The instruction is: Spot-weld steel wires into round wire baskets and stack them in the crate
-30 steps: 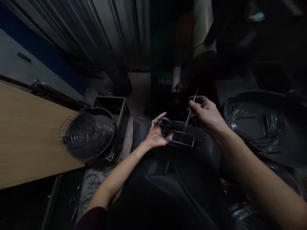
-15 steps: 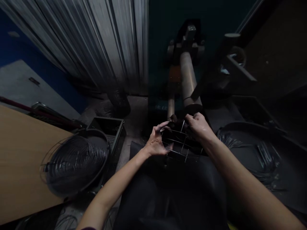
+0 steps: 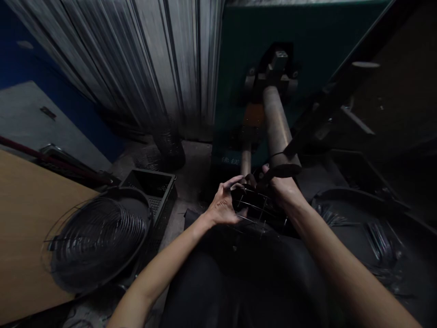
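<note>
Both hands [image 3: 223, 206] [image 3: 280, 187] grip thin wire frame [image 3: 254, 207] — open, dark, gridded.

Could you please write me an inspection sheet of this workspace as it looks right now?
Surface: dark sheet over the lap; wooden tabletop at left.
Job's things: small wire frame held under the machine's metal cylinder.
Clutter: round wire fan guard, black crate, tub of wire pieces.
Grippers: left hand and right hand both grip the frame.
Cables: nothing seen.
Surroundings: corrugated metal wall, dim light.
</note>
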{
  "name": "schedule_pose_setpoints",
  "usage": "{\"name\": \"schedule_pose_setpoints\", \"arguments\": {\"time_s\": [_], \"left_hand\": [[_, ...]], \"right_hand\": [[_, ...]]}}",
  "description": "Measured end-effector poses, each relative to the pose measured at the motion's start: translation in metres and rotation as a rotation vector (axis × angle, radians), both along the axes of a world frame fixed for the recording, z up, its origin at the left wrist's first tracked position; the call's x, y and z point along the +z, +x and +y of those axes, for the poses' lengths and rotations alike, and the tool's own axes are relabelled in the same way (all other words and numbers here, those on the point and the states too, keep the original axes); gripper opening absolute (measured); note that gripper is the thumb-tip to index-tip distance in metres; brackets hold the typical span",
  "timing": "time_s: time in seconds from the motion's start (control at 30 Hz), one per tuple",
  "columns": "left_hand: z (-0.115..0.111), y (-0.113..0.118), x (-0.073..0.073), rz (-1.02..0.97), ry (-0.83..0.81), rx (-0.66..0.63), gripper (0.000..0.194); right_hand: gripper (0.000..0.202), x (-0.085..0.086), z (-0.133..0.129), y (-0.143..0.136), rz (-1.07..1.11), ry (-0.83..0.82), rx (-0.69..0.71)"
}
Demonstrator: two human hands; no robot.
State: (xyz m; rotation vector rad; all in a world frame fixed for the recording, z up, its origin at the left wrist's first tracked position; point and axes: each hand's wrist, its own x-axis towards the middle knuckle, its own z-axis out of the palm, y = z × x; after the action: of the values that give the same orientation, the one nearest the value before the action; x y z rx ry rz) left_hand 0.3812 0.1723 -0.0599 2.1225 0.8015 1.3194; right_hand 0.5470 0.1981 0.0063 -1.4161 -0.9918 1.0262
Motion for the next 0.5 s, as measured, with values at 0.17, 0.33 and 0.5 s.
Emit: {"name": "schedule_pose_setpoints", "arguments": {"time_s": [0.17, 0.33, 0.5], "left_hand": [[0.009, -0.002, -0.001, 0.003, -0.023, -0.027, 0.092], [0.015, -0.002, 0.001, -0.01, -0.063, -0.066, 0.093], [0.018, -0.003, 0.0, -0.044, -0.026, -0.051, 0.092]], "right_hand": [[0.028, 0.0, 0.008, -0.005, 0.104, -0.096, -0.03], [0.025, -0.005, 0.013, -0.004, 0.206, -0.122, -0.061], [0.035, -0.015, 0.018, 0.002, 0.183, -0.04, 0.008]]}}
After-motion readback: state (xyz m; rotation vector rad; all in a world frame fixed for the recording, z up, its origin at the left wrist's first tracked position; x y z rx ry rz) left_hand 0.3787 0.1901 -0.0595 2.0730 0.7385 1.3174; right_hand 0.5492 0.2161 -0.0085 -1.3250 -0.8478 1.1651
